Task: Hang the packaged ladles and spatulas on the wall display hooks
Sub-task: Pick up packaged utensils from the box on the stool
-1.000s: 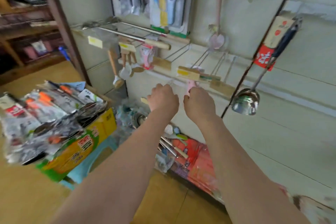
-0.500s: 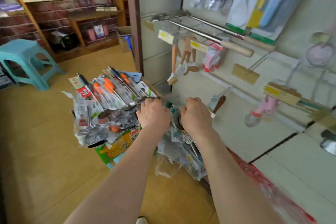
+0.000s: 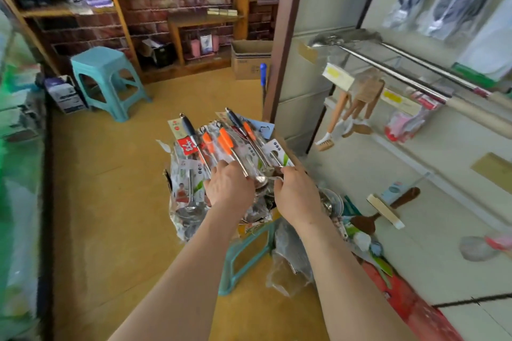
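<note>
While left hand (image 3: 228,188), right hand (image 3: 296,198) touch packaged ladles (image 3: 221,144), handles point away; fingers' (image 3: 223,167) grip indiscernible.

- One wide-angle view, worn on the person's head, looks forward and down.
- It sits close: two forearms (image 3: 194,271) reach in from the bottom edge.
- Floor (image 3: 110,174) fills the centre; the display wall (image 3: 415,174) runs along the right, shelves (image 3: 202,19) far behind.

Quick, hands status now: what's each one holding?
Left hand: fingers curled into the pile of clear-packaged steel utensils; grip cannot be told.
Right hand: pinches a clear plastic utensil package from that pile.
</note>
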`<state>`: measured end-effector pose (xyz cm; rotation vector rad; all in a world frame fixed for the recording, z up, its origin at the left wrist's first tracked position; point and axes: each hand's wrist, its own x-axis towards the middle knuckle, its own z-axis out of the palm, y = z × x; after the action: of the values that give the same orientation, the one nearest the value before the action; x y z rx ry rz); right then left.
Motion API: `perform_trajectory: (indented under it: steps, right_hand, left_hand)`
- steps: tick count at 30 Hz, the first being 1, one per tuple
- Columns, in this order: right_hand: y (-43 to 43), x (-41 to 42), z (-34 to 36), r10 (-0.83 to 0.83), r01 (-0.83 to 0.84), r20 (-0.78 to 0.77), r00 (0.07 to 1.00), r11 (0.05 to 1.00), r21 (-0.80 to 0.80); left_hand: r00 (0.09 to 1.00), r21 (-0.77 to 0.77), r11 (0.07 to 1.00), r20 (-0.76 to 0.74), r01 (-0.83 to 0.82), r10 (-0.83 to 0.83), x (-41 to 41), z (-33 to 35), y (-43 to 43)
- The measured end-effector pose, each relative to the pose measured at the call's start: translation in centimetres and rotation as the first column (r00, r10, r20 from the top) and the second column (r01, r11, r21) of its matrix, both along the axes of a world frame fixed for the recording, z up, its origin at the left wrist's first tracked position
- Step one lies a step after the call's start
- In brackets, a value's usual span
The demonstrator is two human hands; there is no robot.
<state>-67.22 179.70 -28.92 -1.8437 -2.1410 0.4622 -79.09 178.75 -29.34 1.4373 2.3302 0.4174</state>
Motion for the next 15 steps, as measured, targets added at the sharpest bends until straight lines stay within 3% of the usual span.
perform_trajectory:
  steps: [15]
  right_hand:
    - [12.7, -5.2, -3.9, 0.140, -0.143, -0.032, 0.990, 0.981, -0.129]
  left_hand:
    - [0.984, -0.096, 0.980, 0.022, -0.173, 0.176, -4.5, -2.8, 10.2]
